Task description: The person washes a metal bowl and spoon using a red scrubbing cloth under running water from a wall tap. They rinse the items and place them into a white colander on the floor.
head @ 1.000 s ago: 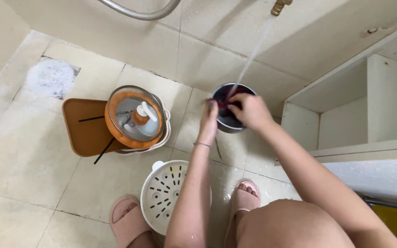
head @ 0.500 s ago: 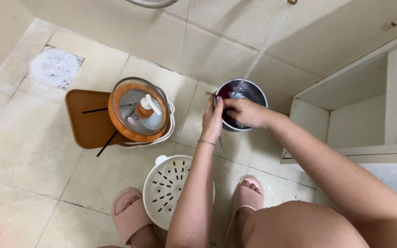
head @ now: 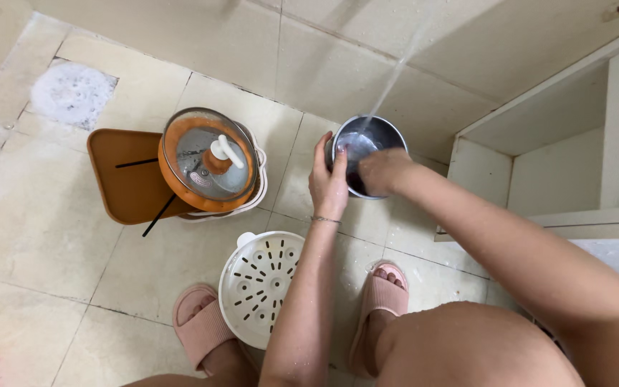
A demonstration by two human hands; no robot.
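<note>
A floor of pale beige tiles (head: 51,236) runs up to a tiled wall, with a white open cabinet (head: 560,165) at the right and a round pale drain patch (head: 73,92) in the far left corner. Against the wall, on the floor, sits a small round metal bowl (head: 388,132) with a thin stream of water (head: 390,84) falling into it from above. The left hand (head: 329,179) is curled around the bowl's near-left rim, fingers wrapped over the edge; the right hand (head: 381,170) reaches down inside the bowl, and whether its fingers pinch anything there cannot be told. The bowl looks stiff and light but heavier with water in it, and wet steel is likely slippery, so the rim, where the left hand has it, seems the surest hold. To the left stands a white pot (head: 252,197) under an orange-rimmed glass lid (head: 208,159) with a white knob, next to a brown tray (head: 127,183) crossed by dark chopsticks (head: 157,215). A white perforated steamer plate (head: 263,287) lies between two pink slippers (head: 202,322). No package, label or sign shows anywhere
</note>
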